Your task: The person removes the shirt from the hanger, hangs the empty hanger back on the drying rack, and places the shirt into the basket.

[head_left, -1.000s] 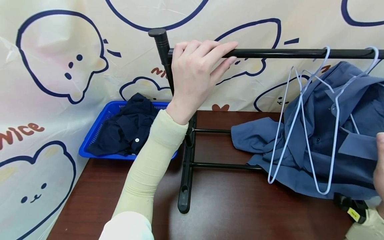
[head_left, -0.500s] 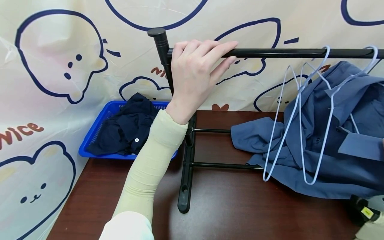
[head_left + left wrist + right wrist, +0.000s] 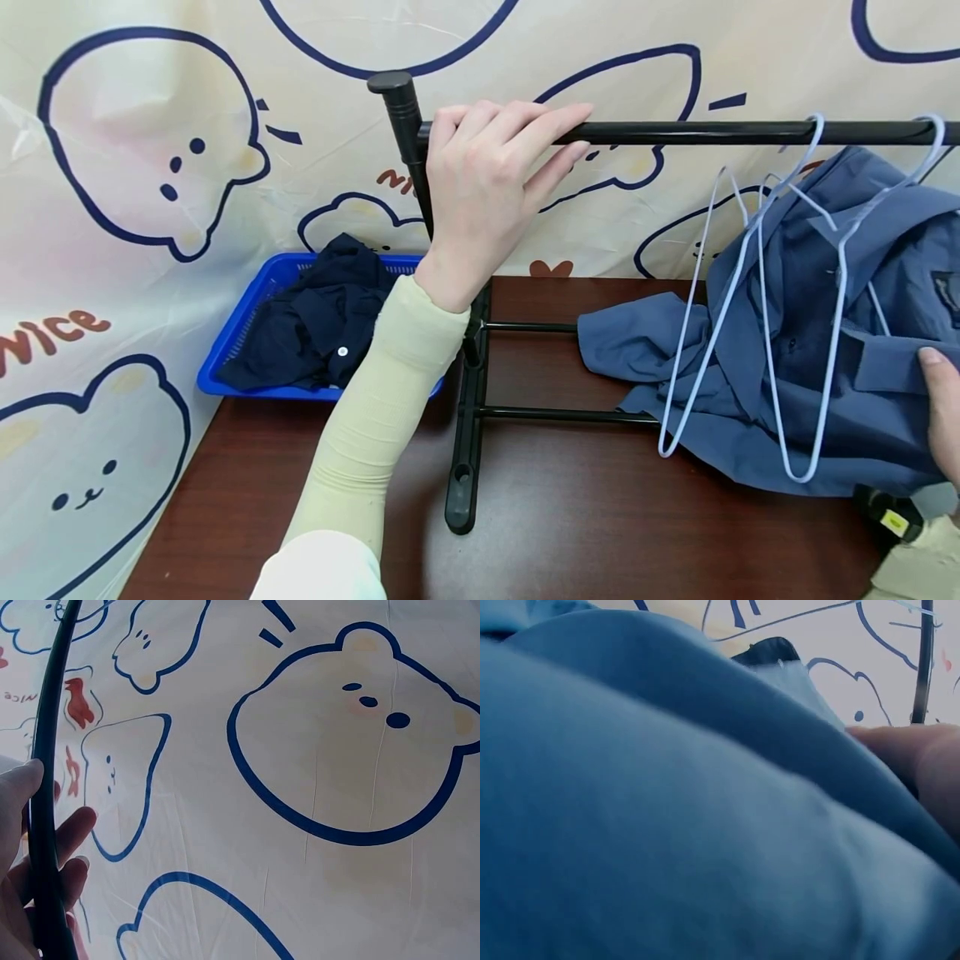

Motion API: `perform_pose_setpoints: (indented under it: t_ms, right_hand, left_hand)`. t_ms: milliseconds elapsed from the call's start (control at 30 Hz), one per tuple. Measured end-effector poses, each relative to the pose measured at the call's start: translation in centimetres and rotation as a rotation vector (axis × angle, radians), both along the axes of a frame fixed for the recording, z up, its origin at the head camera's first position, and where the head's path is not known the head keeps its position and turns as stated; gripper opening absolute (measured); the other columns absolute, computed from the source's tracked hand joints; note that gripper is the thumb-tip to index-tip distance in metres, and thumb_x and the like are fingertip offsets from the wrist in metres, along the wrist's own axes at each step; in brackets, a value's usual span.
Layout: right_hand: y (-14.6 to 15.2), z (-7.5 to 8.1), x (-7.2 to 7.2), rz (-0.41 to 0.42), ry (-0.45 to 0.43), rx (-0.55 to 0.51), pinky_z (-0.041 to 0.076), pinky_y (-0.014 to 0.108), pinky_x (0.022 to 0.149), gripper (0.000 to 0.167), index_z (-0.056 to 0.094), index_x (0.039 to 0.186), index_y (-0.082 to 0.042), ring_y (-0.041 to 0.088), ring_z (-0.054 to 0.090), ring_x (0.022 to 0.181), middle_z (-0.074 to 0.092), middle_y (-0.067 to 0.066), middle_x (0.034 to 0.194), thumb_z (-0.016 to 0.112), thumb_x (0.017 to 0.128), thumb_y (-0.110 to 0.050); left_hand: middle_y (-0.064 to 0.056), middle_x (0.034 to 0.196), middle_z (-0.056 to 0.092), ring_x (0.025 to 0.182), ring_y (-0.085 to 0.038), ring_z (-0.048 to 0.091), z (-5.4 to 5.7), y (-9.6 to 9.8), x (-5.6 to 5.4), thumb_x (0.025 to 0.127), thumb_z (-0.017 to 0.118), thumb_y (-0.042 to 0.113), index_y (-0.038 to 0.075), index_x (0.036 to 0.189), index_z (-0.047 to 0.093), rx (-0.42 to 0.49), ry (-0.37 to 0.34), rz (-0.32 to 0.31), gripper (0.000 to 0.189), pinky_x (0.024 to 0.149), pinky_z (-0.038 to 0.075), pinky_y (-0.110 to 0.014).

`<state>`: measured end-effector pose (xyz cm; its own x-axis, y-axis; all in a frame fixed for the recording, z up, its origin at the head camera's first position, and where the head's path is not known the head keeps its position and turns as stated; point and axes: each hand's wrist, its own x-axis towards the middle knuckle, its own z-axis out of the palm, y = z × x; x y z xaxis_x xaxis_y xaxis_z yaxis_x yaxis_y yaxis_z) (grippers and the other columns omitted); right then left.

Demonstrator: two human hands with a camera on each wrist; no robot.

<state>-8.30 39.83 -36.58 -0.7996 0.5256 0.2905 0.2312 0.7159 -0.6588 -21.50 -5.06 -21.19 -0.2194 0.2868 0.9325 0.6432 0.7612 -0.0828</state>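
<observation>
My left hand (image 3: 487,187) holds the black rail (image 3: 690,133) of a clothes rack near its left post. In the left wrist view, its fingers curl round the rail (image 3: 46,765) from both sides. At the right edge, my right hand (image 3: 947,408) grips the front edge of a blue-grey shirt (image 3: 795,392), thumb on top; its other fingers are hidden. Shirt cloth (image 3: 667,810) fills most of the right wrist view, with part of the hand (image 3: 922,754) behind it. A pale wire hanger (image 3: 842,283) hangs at the shirt's collar, its far side behind cloth.
Another pale wire hanger (image 3: 821,137) hangs on the rail, left of the first. A blue basket (image 3: 247,325) holding a dark navy buttoned garment (image 3: 322,317) stands on the brown table (image 3: 600,517). The rack's black foot (image 3: 465,450) and crossbars lie low over the table. A patterned sheet hangs behind.
The right hand went out past the right edge and is back in view on the shirt's edge. A dark collar label now shows. Both hangers swung slightly left, then partly back. The left hand stayed put.
</observation>
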Motion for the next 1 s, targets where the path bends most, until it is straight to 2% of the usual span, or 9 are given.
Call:
perform_pose_setpoints:
  t_ms: [33,100,167,333,500,733,867,1000]
  right_hand:
    - [-0.5,0.2,0.0,-0.017,0.029,0.003,0.012,0.044,0.121,0.055,0.021,0.161,-0.003,0.044,0.026,0.144,0.022,0.027,0.162,0.030,0.112,-0.024]
    - [-1.4,0.7,-0.1,-0.001,0.078,-0.002,0.012,0.045,0.121,0.052,0.025,0.160,0.000,0.044,0.026,0.144,0.024,0.025,0.161,0.032,0.110,-0.014]
    - [-2.0,1.0,-0.1,-0.025,0.078,0.004,0.013,0.043,0.120,0.049,0.029,0.159,-0.001,0.041,0.028,0.144,0.028,0.023,0.161,0.029,0.111,-0.013]
    - [-2.7,1.0,-0.1,-0.066,0.067,-0.030,0.011,0.044,0.121,0.051,0.027,0.160,-0.005,0.035,0.024,0.148,0.026,0.019,0.163,0.024,0.111,-0.016]
    - [-2.9,0.5,-0.4,-0.044,0.197,-0.053,0.013,0.031,0.119,0.049,0.037,0.159,-0.015,0.017,0.028,0.148,0.036,0.007,0.161,0.030,0.110,-0.015]
    - [-3.1,0.4,-0.7,-0.036,0.235,-0.085,0.013,0.023,0.117,0.049,0.037,0.159,-0.017,0.007,0.028,0.146,0.036,0.000,0.161,0.032,0.110,-0.014]
    - [-3.2,0.5,-0.6,-0.045,0.189,-0.113,0.011,0.024,0.117,0.050,0.034,0.160,-0.012,0.011,0.024,0.148,0.031,0.005,0.164,0.027,0.111,-0.015]
    - [-3.2,1.0,0.0,-0.125,0.038,-0.138,0.008,0.038,0.121,0.055,0.019,0.162,-0.003,0.030,0.017,0.151,0.017,0.019,0.166,0.021,0.113,-0.027]
  left_hand:
    - [0.005,0.107,0.075,0.096,-0.018,0.064,0.0,0.0,0.0,0.105,0.055,0.045,0.023,0.122,0.078,0.000,0.000,0.001,0.036,0.091,0.038,-0.038]
    - [0.005,0.107,0.075,0.095,-0.018,0.064,-0.1,0.0,0.0,0.105,0.055,0.044,0.023,0.122,0.078,0.002,0.000,0.001,0.035,0.091,0.038,-0.038]
    - [0.005,0.107,0.075,0.095,-0.017,0.064,-0.1,0.0,0.0,0.105,0.055,0.045,0.023,0.122,0.078,0.003,-0.001,-0.001,0.036,0.091,0.038,-0.038]
    - [0.005,0.107,0.075,0.095,-0.017,0.064,0.0,0.1,0.0,0.106,0.053,0.045,0.023,0.122,0.078,0.003,0.000,-0.007,0.036,0.091,0.038,-0.037]
    - [0.005,0.107,0.075,0.096,-0.017,0.064,0.0,0.1,0.0,0.106,0.052,0.046,0.024,0.123,0.077,0.000,-0.008,-0.001,0.037,0.092,0.038,-0.037]
    - [0.004,0.107,0.075,0.096,-0.017,0.064,0.0,0.1,0.1,0.105,0.054,0.045,0.024,0.123,0.077,0.000,-0.017,-0.006,0.036,0.092,0.038,-0.038]
    - [0.005,0.107,0.075,0.096,-0.017,0.064,0.0,0.1,0.1,0.106,0.053,0.045,0.025,0.124,0.077,-0.003,-0.016,-0.005,0.036,0.092,0.038,-0.038]
    - [0.004,0.107,0.075,0.096,-0.018,0.064,0.0,0.1,0.1,0.107,0.050,0.045,0.024,0.124,0.077,-0.005,-0.017,-0.004,0.038,0.093,0.038,-0.038]
